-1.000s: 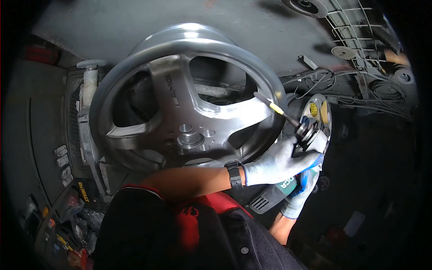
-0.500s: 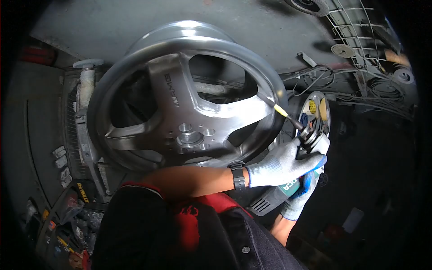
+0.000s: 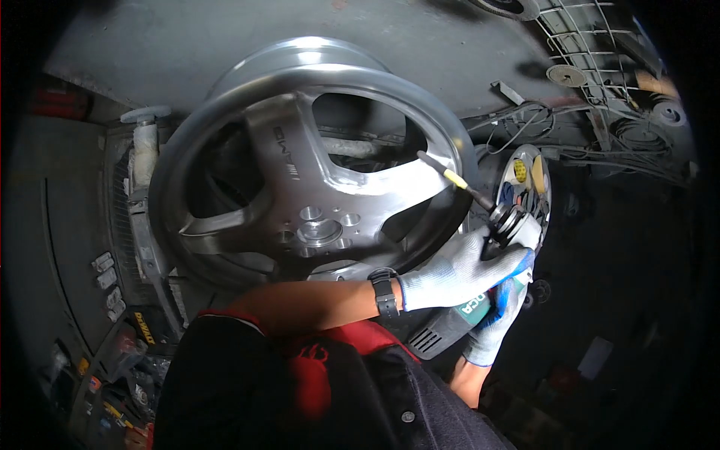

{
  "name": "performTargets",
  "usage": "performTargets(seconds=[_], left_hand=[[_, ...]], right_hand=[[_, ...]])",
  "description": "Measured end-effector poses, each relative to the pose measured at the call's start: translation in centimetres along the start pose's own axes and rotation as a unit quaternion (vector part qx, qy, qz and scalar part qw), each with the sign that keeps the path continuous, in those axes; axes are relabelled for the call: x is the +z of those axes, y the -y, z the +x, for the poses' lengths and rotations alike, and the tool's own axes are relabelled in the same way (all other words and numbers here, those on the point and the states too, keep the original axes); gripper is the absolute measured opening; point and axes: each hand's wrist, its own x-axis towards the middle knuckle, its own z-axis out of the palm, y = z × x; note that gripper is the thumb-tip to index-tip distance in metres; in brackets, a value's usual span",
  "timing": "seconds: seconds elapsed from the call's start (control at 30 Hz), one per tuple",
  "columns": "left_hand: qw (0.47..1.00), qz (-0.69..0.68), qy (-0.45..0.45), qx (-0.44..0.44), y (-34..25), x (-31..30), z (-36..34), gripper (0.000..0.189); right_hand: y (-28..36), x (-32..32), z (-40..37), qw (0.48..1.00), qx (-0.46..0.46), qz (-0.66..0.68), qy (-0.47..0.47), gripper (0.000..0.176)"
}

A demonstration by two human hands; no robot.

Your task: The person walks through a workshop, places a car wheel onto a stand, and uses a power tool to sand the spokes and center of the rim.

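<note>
2 gloved hands closed round the grinder [image 3: 448, 321], R of the wheel [image 3: 296, 161]: L hand [image 3: 457, 274] grips its neck, R hand [image 3: 495, 326] cups the body below; shaft [image 3: 463, 184] runs up-left, bit tip [image 3: 424, 159] at the spoke [image 3: 382, 191] nr the rim [image 3: 452, 131].

Die grinder [image 3: 450, 324]: sits slightly further left and higher than half a second ago.
Bit [image 3: 442, 172]: tip pulled back to the rim edge half a second ago; now out again over the spoke [image 3: 390, 187] of the wheel [image 3: 247, 247], close to its place a second ago.
Left hand [image 3: 457, 274], right hand [image 3: 495, 322]: shifted with the tool.
</note>
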Motion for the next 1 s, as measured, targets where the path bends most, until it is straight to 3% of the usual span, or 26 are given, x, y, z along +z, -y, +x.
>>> performTargets(seconds=[0.1,0.2,0.4,0.43,0.67,0.73,0.77,1.0], left_hand=[[0.999,-0.002,-0.034,0.022,0.1,0.0,-0.6,0.055],[1.0,-0.015,-0.011,0.021,0.2,-0.2,-0.7,0.051],[0.997,-0.047,0.056,0.014,0.5,-0.6,0.2,0.045],[0.992,-0.102,0.061,0.033,0.1,-0.7,-0.2,0.045],[0.992,-0.125,0.01,0.031,0.5,-0.2,-0.9,0.044],[0.987,-0.15,0.052,-0.005,-0.9,-0.7,-0.6,0.045],[0.993,-0.09,0.081,-0.012,-0.8,-1.3,-0.3,0.047],[0.995,-0.087,0.052,-0.01,-0.5,-1.9,-2.3,0.045]], right_hand=[[0.3,0.5,0.1,0.999,0.021,0.036,0.001,0.08],[0.6,0.8,-0.1,1.0,0.007,0.016,0.018,0.086],[1.6,2.1,-0.9,0.999,-0.025,0.005,-0.035,0.087],[1.6,2.2,-1.0,0.999,-0.026,0.001,-0.026,0.088],[1.3,1.9,-0.9,0.999,-0.016,-0.032,-0.003,0.093],[1.6,2.3,-1.0,1.0,-0.009,0.013,-0.023,0.093],[1.3,2.4,-0.9,0.999,-0.022,0.005,-0.034,0.091],[0.6,3.0,-2.4,0.999,-0.019,-0.023,-0.026,0.094]])
